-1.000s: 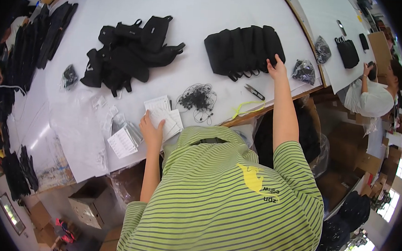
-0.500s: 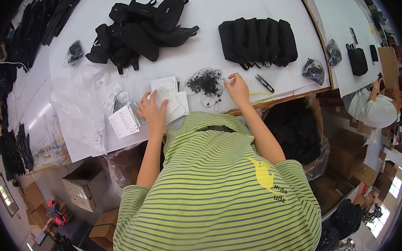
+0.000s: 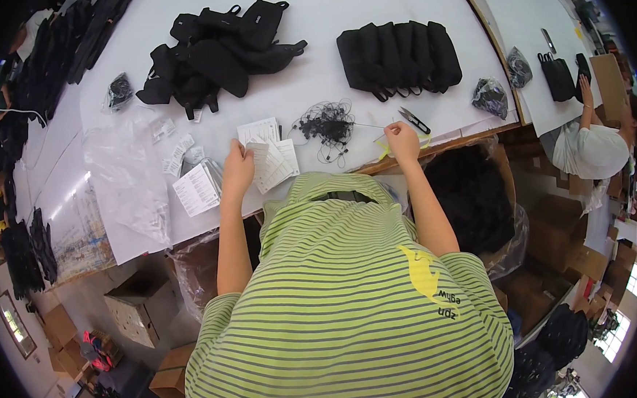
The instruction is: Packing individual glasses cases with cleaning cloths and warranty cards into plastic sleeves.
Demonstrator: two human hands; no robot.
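Observation:
My left hand [image 3: 238, 168] is closed at the near edge of a fanned pile of white paper tags [image 3: 282, 166], its thumb and fingers pinching one tag. To the right, my right hand [image 3: 403, 143] pinches a thin black string that runs taut from a tangle of black tag strings [image 3: 326, 123]. Thread snips [image 3: 414, 121] lie just beyond that hand, and a yellow strip [image 3: 386, 149] lies beside it. Left of my left hand, another stack of white tags [image 3: 198, 190] rests next to small white labels [image 3: 179, 152].
A loose heap of black bags [image 3: 221, 58] lies at the far left; several more black bags [image 3: 400, 58] are lined up at the far right. Clear plastic [image 3: 126, 176] covers the table's left part. A bagged black bundle [image 3: 490, 98] sits near the right edge. Another person [image 3: 591, 150] works at the right.
My left hand has gone from spread over the tags to pinching one. My right hand has moved right and nearer, drawing a string out from the tangle.

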